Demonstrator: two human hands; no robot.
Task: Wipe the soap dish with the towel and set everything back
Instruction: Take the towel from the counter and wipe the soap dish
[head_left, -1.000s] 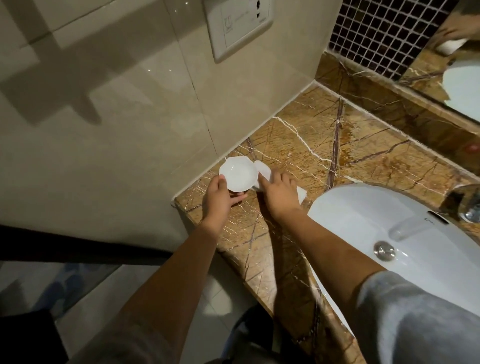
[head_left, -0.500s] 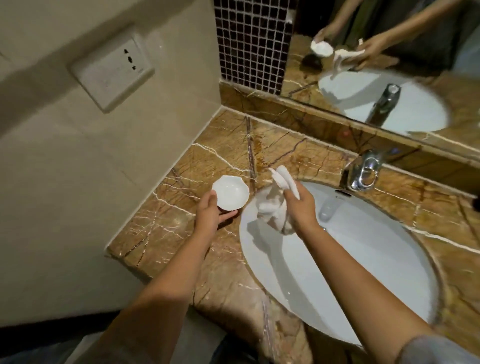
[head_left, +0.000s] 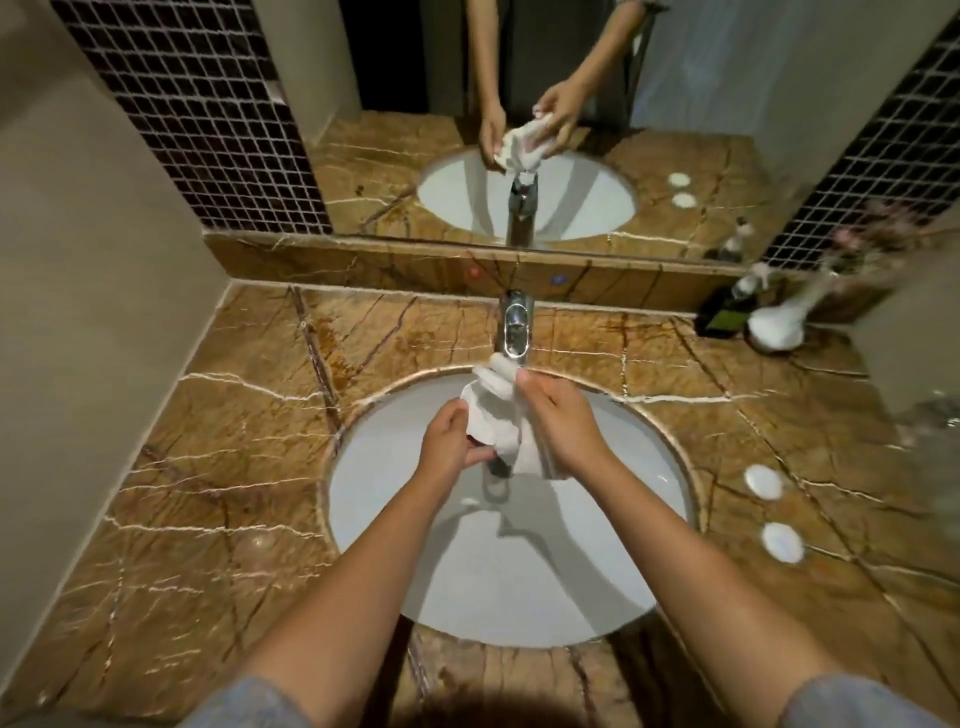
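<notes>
While both hands (head_left: 506, 434) clamp the towel (head_left: 493, 410) over the basin (head_left: 519, 571), the dish hidden inside, rub every face firmly, gripping so nothing slips.

- The one head camera is looking steeply down and forward from above the sink (head_left: 597, 561), close over both forearms.
- It is facing the mirror (head_left: 519, 78) square on, with the tap (head_left: 514, 327) centred.
- Its wide lens is taking in the counter (head_left: 208, 467) out to both side walls.
</notes>
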